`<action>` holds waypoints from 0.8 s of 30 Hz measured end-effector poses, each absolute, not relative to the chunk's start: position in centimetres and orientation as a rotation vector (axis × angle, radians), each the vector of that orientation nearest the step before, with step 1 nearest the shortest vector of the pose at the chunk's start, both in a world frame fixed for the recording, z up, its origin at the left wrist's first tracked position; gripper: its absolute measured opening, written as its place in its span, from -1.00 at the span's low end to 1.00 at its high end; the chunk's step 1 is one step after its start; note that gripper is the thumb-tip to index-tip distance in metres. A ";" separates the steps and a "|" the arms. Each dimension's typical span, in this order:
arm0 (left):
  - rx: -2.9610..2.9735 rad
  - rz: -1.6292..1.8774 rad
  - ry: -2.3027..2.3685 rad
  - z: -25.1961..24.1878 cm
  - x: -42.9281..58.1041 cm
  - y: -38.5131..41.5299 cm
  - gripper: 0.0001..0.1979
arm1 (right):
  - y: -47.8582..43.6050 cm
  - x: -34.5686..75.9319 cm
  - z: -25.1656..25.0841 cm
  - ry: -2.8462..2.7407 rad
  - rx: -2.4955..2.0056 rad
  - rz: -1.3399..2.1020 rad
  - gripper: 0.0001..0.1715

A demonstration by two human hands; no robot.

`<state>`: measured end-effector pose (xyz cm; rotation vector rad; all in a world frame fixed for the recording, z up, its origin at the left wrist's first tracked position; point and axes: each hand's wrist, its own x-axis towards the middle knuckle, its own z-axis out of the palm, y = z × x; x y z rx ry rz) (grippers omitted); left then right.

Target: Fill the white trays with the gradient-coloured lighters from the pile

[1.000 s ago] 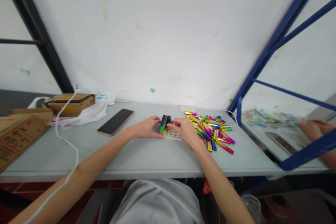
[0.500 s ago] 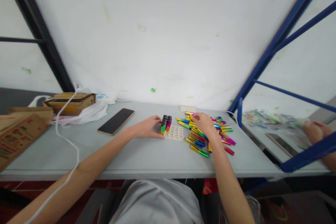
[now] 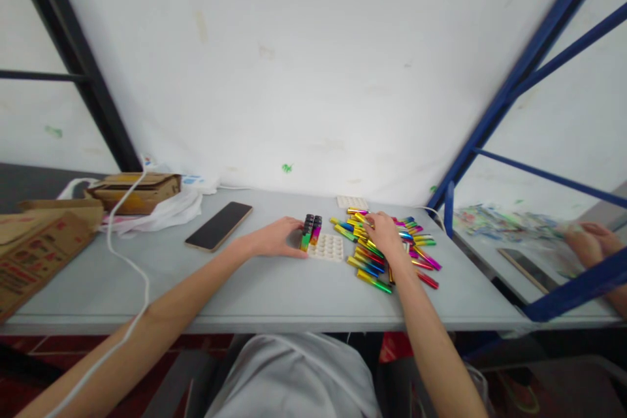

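Note:
Several slim, shiny tubes with black tops (image 3: 307,233) stand upright in rows at the left side of a white tray with round holes (image 3: 329,247). My left hand (image 3: 281,238) is curved around the left of these rows, thumb in front and fingers behind, spread apart. Loose metallic tubes in gold, green, blue, red and purple (image 3: 371,279) lie in a pile to the right of the tray. Over the upper part of this pile, my right hand (image 3: 385,233) has its fingertips closed at a gold tube (image 3: 361,218); the fingertips partly hide it.
A phone (image 3: 219,226) lies left of my left hand. Further left are cardboard boxes (image 3: 49,251), a white plastic bag (image 3: 169,214) and a white cable (image 3: 128,261) crossing above my left forearm. A second white tray (image 3: 351,201) is by the wall. Blue metal bars (image 3: 490,124) border the right.
My right hand's fingers have closed in at a gold tube in the pile, with little shift of the arm. My left hand stays beside the standing tubes.

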<state>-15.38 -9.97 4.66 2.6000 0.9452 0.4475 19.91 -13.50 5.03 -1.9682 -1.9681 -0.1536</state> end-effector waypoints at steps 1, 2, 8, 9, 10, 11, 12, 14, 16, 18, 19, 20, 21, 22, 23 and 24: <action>2.600 0.448 0.950 4.7 -15.4 -10.0 -0.18 | -13.5 19.8 5.1 -1.936 -1.898 -0.153 -0.69; 2.603 0.447 0.952 4.7 -15.3 -10.0 -0.18 | -13.4 19.7 5.1 -1.900 -1.825 -0.140 -0.68; 2.636 0.443 0.926 5.0 -15.2 -10.1 -0.19 | -13.7 18.9 5.6 -1.712 -1.558 0.058 -0.51; 2.639 0.449 0.924 5.0 -15.2 -10.1 -0.19 | -13.8 18.8 5.7 -1.683 -1.529 0.105 -0.47; 2.641 0.454 0.923 4.9 -15.2 -10.1 -0.20 | -13.8 18.6 5.8 -1.651 -1.493 0.157 -0.43; 2.640 0.457 0.925 4.9 -15.2 -10.1 -0.20 | -13.9 18.5 6.0 -1.615 -1.452 0.215 -0.39; 2.635 0.453 0.930 4.8 -15.2 -10.1 -0.19 | -13.9 18.2 6.1 -1.579 -1.404 0.279 -0.36; 2.623 0.439 0.943 4.7 -15.3 -10.0 -0.16 | -14.0 17.7 6.4 -1.517 -1.298 0.422 -0.35; 2.618 0.432 0.937 4.7 -15.3 -9.9 -0.16 | -14.1 17.0 6.7 -1.472 -1.226 0.538 -0.39; 2.620 0.442 0.920 4.7 -15.3 -9.9 -0.19 | -14.4 16.2 7.0 -1.452 -1.195 0.614 -0.38; 2.622 0.452 0.910 4.8 -15.3 -10.0 -0.20 | -14.6 15.8 7.2 -1.450 -1.180 0.651 -0.36; 2.622 0.459 0.901 4.8 -15.3 -10.0 -0.21 | -14.9 15.4 7.4 -1.445 -1.155 0.706 -0.35; 2.621 0.463 0.897 4.9 -15.3 -10.0 -0.22 | -15.2 14.9 7.6 -1.437 -1.115 0.780 -0.35; 2.620 0.463 0.892 4.9 -15.3 -10.1 -0.23 | -15.6 14.4 7.8 -1.427 -1.067 0.865 -0.35; 2.620 0.460 0.886 4.9 -15.3 -10.1 -0.23 | -15.9 13.9 8.0 -1.413 -1.018 0.945 -0.36; 2.621 0.458 0.882 5.0 -15.3 -10.1 -0.23 | -16.3 13.4 8.2 -1.396 -0.975 1.010 -0.38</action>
